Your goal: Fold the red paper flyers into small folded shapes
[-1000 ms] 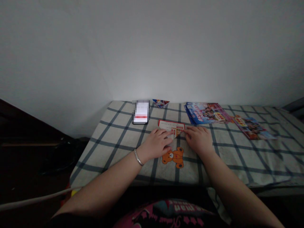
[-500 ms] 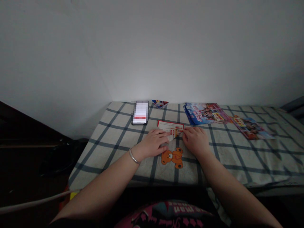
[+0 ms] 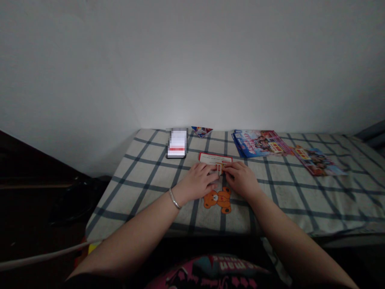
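A folded red-and-white paper leaflet lies on the checked cloth in front of me. My left hand rests palm down on the leaflet's near left part, fingers flat. A silver bangle sits on that wrist. My right hand presses on the leaflet's near right part, fingertips meeting the left hand's at the middle. Most of the paper's near half is hidden under both hands. An orange teddy bear print shows on the cloth just below my hands.
A phone with a lit screen lies at the back left. A small folded paper triangle sits by the wall. Coloured leaflets and another leaflet lie at the back right. A dark drop lies left of the surface.
My right hand has slid left along the leaflet toward my left hand, so the fingertips now meet. The pointed paper corner seen between the hands is now covered.
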The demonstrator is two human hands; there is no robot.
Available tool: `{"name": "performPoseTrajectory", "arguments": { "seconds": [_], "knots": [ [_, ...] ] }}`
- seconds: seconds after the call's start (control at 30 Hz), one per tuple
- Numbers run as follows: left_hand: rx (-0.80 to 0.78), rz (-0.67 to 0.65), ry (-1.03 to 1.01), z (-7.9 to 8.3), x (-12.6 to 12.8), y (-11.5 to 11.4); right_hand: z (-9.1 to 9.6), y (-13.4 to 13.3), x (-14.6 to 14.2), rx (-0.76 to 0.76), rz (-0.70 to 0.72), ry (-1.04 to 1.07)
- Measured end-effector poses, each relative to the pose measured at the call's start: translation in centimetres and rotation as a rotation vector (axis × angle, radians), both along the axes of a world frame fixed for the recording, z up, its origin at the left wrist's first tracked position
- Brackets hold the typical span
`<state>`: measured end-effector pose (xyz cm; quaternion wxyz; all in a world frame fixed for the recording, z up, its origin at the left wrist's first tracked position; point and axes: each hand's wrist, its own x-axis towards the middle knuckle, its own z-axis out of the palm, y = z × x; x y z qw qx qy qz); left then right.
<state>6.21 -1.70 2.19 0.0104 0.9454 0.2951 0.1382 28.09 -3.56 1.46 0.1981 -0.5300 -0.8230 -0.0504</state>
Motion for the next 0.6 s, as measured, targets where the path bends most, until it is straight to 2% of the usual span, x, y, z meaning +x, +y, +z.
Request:
{"name": "performPoseTrajectory", "arguments": {
  "seconds": [0.6],
  "knots": [
    [-0.043,-0.026,-0.021,0.14,-0.87,-0.04,0.78,-0.14,-0.29,-0.019,-0.023,-0.043]
  ]
}}
